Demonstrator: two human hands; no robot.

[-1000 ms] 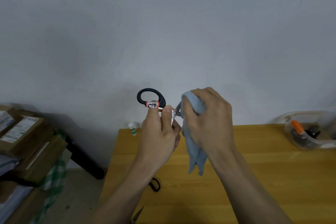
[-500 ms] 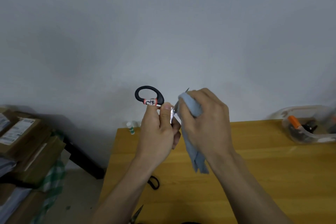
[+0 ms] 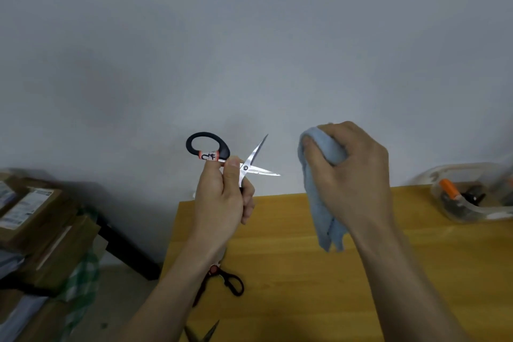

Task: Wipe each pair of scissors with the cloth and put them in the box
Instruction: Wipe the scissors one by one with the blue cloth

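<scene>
My left hand (image 3: 222, 200) holds black-handled scissors (image 3: 249, 164) up in the air, blades spread apart and pointing right; one handle loop carries an orange-edged label. My right hand (image 3: 352, 175) grips a light blue cloth (image 3: 322, 203) to the right of the blades, apart from them, with the cloth's end hanging down. A clear plastic box (image 3: 455, 214) at the table's far right holds an orange-handled tool and dark items. Another black pair of scissors (image 3: 227, 283) lies on the wooden table (image 3: 291, 286) under my left forearm. Blade tips of a third pair (image 3: 204, 334) show at the bottom edge.
Stacked cardboard boxes (image 3: 33, 219) and a green checked cloth (image 3: 83, 272) stand left of the table, beyond its left edge. A plain grey wall rises behind the table.
My right hand with the cloth has pulled away to the right, off the blades. The blades, covered before, now show bare and spread. My left hand keeps its hold.
</scene>
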